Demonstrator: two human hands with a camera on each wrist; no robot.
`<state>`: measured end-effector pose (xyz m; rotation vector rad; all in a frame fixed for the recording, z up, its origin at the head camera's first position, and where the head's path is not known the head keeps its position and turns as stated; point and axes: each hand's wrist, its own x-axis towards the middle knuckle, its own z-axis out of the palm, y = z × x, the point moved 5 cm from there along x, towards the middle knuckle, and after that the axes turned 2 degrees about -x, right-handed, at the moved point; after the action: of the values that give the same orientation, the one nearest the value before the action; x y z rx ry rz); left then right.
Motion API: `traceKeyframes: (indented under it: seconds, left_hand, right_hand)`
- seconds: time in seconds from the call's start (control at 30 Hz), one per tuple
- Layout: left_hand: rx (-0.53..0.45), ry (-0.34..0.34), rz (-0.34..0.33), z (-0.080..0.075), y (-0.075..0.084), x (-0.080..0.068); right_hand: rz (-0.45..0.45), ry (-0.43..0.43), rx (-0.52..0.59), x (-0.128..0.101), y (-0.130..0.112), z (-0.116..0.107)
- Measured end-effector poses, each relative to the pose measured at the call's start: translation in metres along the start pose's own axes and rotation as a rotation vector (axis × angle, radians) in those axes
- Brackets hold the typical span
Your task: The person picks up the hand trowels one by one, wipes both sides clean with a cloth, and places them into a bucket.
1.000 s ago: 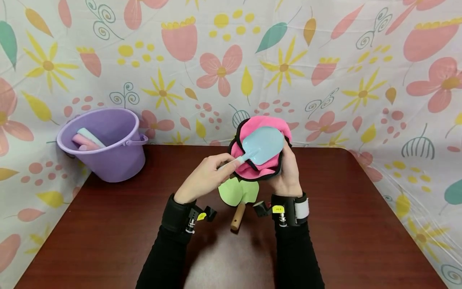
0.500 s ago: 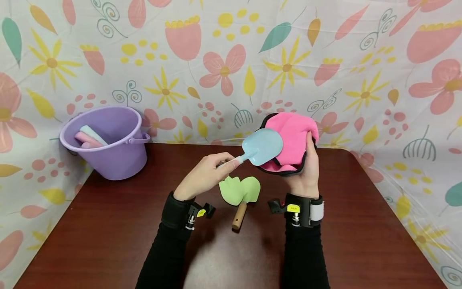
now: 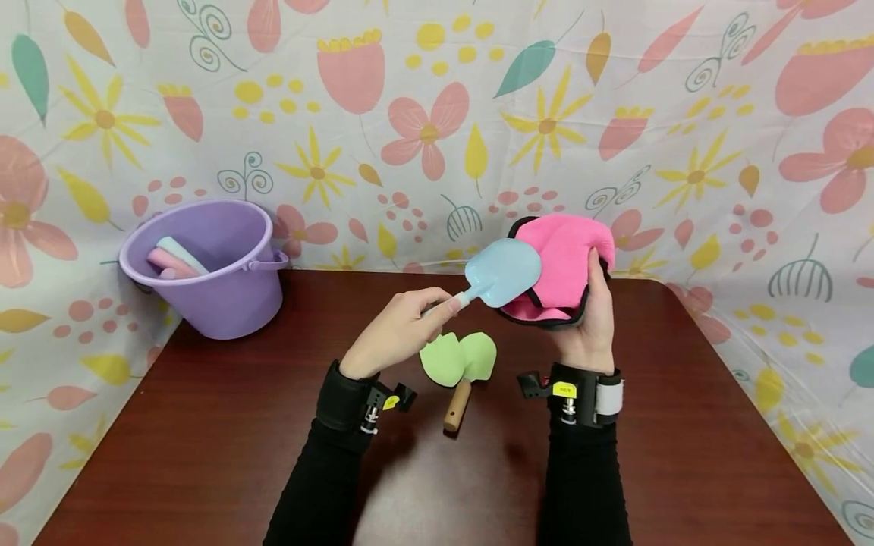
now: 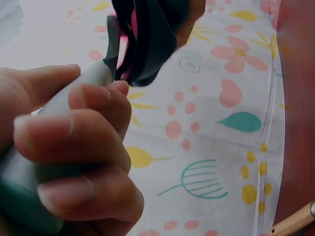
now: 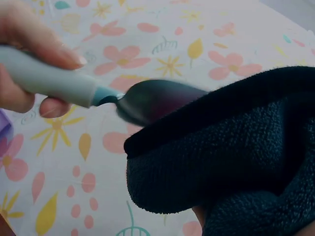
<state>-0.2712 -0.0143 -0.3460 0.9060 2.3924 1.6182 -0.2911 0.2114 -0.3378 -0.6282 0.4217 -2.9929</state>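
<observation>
My left hand (image 3: 396, 332) grips the handle of a hand trowel with a light blue blade (image 3: 503, 271); the curled fingers show in the left wrist view around the pale handle (image 4: 47, 115). My right hand (image 3: 592, 326) holds a bunched cloth (image 3: 561, 254), pink on one side and dark on the other, with a black edge. In the head view the blade overlaps the cloth's left part. The right wrist view has the blade's far end hidden behind the cloth's dark side (image 5: 211, 152). Whether they touch is unclear.
Below the hands, a wooden-handled tool (image 3: 459, 406) with a green blade lies on the brown table (image 3: 683, 425), beside another green piece (image 3: 442, 359). A purple bucket (image 3: 232, 307) at back left contains pink and light blue handle-like pieces (image 3: 180, 256). Flower-patterned fabric hangs behind.
My right hand has moved right with the cloth, so less of the blade overlaps it. The cloth's folds now show a broader pink face. My left hand keeps its grip on the trowel.
</observation>
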Motion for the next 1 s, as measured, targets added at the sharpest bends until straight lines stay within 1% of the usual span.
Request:
traceKeyframes:
  seconds: [0.13,0.27,0.33,0.5,0.63,0.77,0.83,0.9,1.0]
  left_hand:
    - [-0.058,-0.045,-0.006,0.004,0.002,-0.001]
    - [-0.099,-0.094,-0.003,0.008,0.002,-0.001]
    - [-0.111,-0.105,0.000,0.009,0.003,-0.001]
    - [-0.152,-0.133,-0.016,0.013,0.004,-0.002]
    - [-0.195,-0.157,-0.009,0.017,0.005,-0.001]
    - [-0.219,-0.150,-0.002,0.015,0.004,0.000]
    - [-0.206,-0.137,0.010,0.013,0.004,0.000]
    - [-0.173,-0.112,0.024,0.010,0.003,0.001]
    - [-0.125,-0.060,0.032,0.005,0.001,0.002]
  right_hand:
    - [0.025,0.013,-0.033,0.000,0.008,0.002]
    - [0.049,0.000,-0.061,0.000,0.020,0.009]
    - [0.062,0.006,-0.079,0.000,0.025,0.012]
    - [0.104,0.012,-0.067,-0.004,0.034,0.018]
    - [0.127,-0.011,-0.089,-0.006,0.036,0.022]
    - [0.142,-0.029,-0.179,-0.006,0.040,0.024]
    - [0.149,-0.025,-0.198,-0.007,0.042,0.024]
    - [0.153,-0.016,-0.199,-0.007,0.045,0.023]
    - [0.149,-0.009,-0.163,-0.005,0.047,0.023]
